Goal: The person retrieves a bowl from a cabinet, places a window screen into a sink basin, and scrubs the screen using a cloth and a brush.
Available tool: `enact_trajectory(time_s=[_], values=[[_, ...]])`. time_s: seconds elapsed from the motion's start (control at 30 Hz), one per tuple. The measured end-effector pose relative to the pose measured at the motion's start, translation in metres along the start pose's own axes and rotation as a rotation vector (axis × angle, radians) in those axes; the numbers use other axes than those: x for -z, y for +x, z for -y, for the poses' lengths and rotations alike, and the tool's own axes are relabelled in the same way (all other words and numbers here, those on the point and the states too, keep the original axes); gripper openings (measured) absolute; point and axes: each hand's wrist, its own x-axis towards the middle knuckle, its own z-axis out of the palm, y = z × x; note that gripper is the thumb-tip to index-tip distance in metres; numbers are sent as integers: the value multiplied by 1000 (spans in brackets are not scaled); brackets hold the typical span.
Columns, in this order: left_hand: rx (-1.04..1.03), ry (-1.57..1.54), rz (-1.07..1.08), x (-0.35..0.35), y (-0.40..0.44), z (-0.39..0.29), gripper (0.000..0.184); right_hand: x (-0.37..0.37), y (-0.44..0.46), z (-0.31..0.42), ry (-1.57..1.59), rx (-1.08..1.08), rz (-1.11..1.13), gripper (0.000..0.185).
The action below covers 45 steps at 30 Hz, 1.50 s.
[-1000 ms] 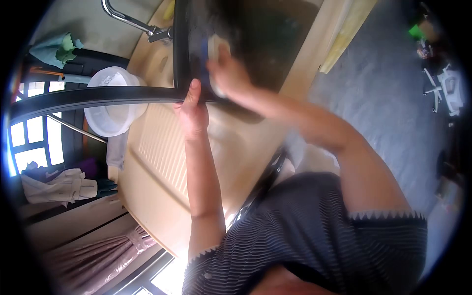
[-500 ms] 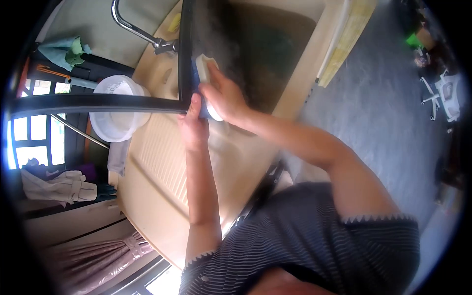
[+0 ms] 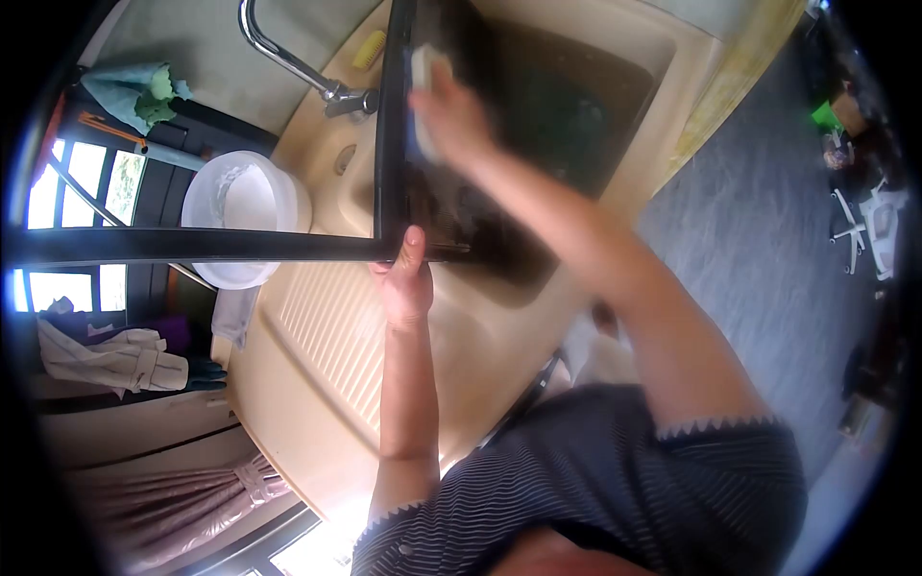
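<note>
The black frame (image 3: 390, 144) is gripped near its corner by the left hand (image 3: 407, 283), with the thumb laid over the near edge and the fingers partly hidden beneath. One bar of the frame is extended to the left, across the front of a translucent white bucket (image 3: 250, 206), while the other is set along the left side of the sink basin (image 3: 687, 58). A pale brush (image 3: 427, 69) with a blue underside is held in the right hand (image 3: 459, 113), which is closed around it and blurred. The brush is placed at the bar beside the basin, well above the left hand in the view; whether the bar is touched by it cannot be told. Dark, murky water (image 3: 567, 115) is contained in the basin. A chrome faucet (image 3: 293, 65) is mounted to the left of the frame, and a small yellow brush (image 3: 369, 48) is seated near it on the sink's rim. Below the long bar, a ribbed drainboard (image 3: 327, 331) is seen, with the left forearm extended over its right side. A teal cloth (image 3: 134, 94) is seen at upper left, beyond the bucket.
</note>
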Motion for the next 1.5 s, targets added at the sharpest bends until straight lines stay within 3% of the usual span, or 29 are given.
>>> enact_trajectory(time_s=[0.07,0.13,0.2,0.27,0.37,0.43,0.53,0.57,0.6,0.67,0.77,0.87,0.93,0.97,1.0,1.07,1.1,1.17,1.2,1.27,1.33,1.37,1.43,1.47,1.5], values=[[-9,63,-49,2,-2,2,34,-1,62,-9,-104,-12,0,49],[17,5,2,-2,-3,-2,38,3,59,-16,-21,6,5,46],[9,-42,66,-3,1,-1,51,10,4,-4,170,-82,115,48],[43,-35,86,-2,-1,-3,55,24,-64,-1,494,-44,253,62],[104,43,44,9,0,6,55,39,-120,17,684,-181,288,61],[79,235,81,12,3,4,56,41,-122,32,508,-106,310,62],[124,123,140,11,1,-4,58,12,-71,6,612,3,259,60],[128,149,129,7,1,-7,61,1,-40,4,448,94,141,49],[132,141,129,7,1,-8,60,3,-6,22,289,-31,75,41],[120,173,135,8,2,-8,59,-9,70,4,134,99,-36,42],[71,192,131,9,5,-2,57,6,15,6,300,40,180,49],[141,-25,81,8,0,-1,51,16,-75,-6,234,336,239,65],[104,142,106,0,1,-10,50,11,-48,-2,542,57,303,63],[82,181,104,-6,1,-12,50,3,-9,4,595,28,177,49],[64,151,58,-7,1,-11,49,-3,48,-6,323,-34,105,36],[67,183,41,-2,1,-7,47,-6,105,-1,118,88,-75,38],[66,193,31,0,1,-7,46,-8,109,-14,244,86,9,34],[90,183,42,-1,2,-9,44,4,22,-8,409,-49,166,42],[106,177,49,-1,2,-9,43,6,-24,-25,259,218,143,48],[136,105,86,5,1,-5,38,16,-70,-25,258,304,230,62],[116,127,70,2,2,-6,37,10,-50,-15,656,-18,340,65],[100,130,46,-1,2,-8,36,-1,-14,-15,704,19,229,59],[90,132,20,0,-2,-8,36,-6,58,-18,101,96,8,44],[88,125,24,1,-3,-6,36,-7,72,-21,53,188,-58,42],[84,130,39,5,-1,-4,37,-2,57,-16,81,145,-32,40]])
